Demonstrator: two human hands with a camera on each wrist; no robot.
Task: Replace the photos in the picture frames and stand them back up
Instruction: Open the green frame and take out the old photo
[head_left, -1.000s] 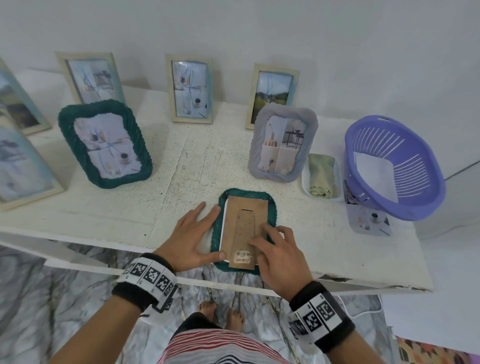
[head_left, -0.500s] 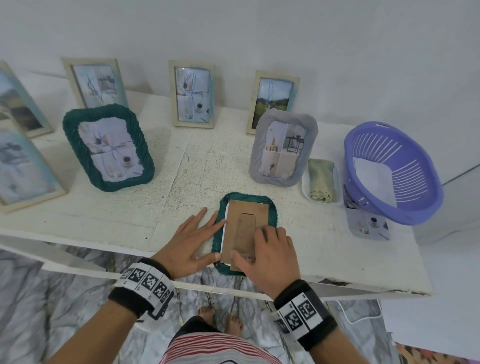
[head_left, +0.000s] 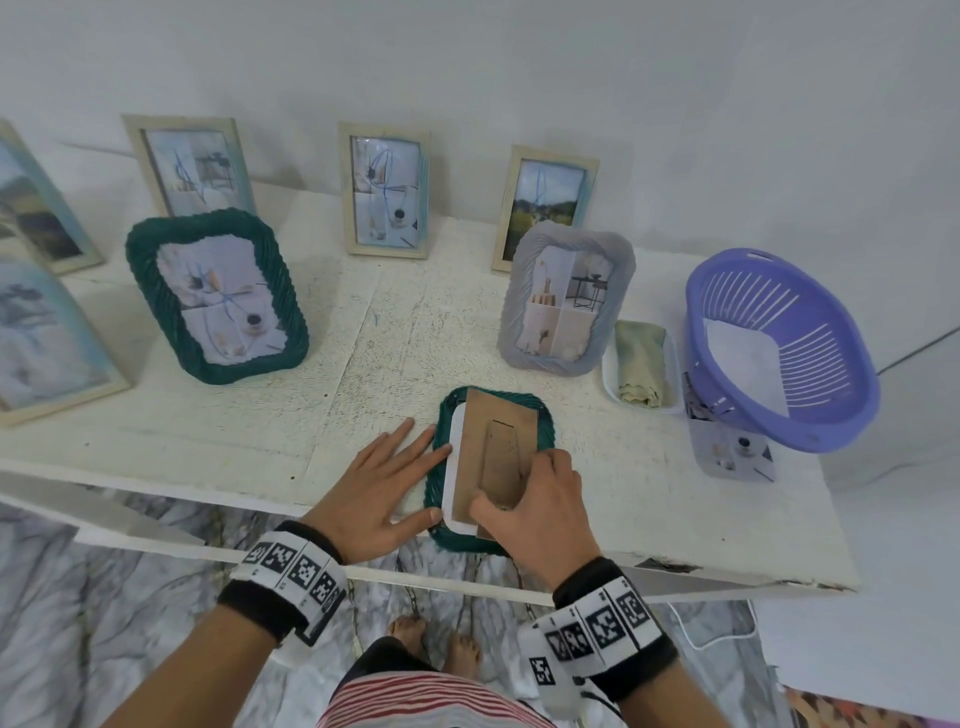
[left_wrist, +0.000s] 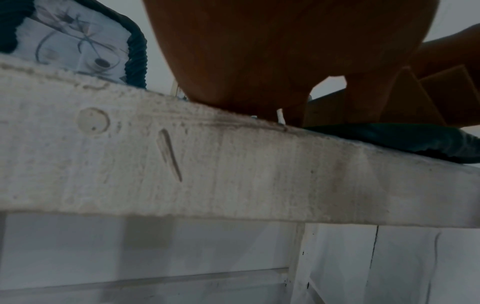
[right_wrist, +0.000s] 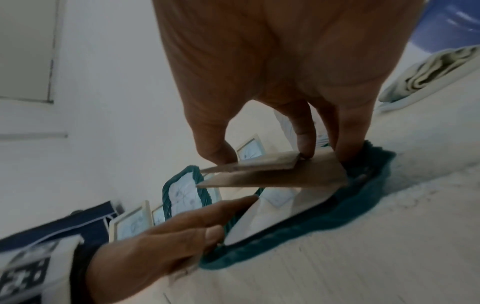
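- The green frame (head_left: 491, 470) is lying face down at about 6 o'clock on the bench (head_left: 363, 364), close to the near edge, with its long axis running from 6 to 12 o'clock.
- A brown backing board (head_left: 493, 457) is sitting in the frame's back, and a white sheet (head_left: 453, 467), probably the photo, is showing past the board's left edge.
- The right hand (head_left: 540, 506) is nearer to the work: it is on the lower part of the board, and in the right wrist view its fingers (right_wrist: 303, 139) and thumb are pinching the brown stand flap (right_wrist: 249, 165) and lifting it away from the board.
- The left hand (head_left: 376, 486) is lying flat at 9 o'clock of the frame, with fingers straight and spread; the fingertips are touching the frame's left rim and the white sheet, and they are gripping nothing.
- My judgement: the coming move depends on the board, which is sitting a little to the right of the sheet; it should slide toward 9 o'clock, or the sheet toward 3 o'clock, before the back can close.
- The other frames are standing upright from 9 to 1 o'clock, among them a bigger green frame (head_left: 218, 296) and a grey frame (head_left: 563, 299).
- A purple basket (head_left: 831, 415) is at 3 o'clock, well apart from the hands.
- Writing: I cannot read any brand or label; the wristbands are carrying only black-and-white square codes.
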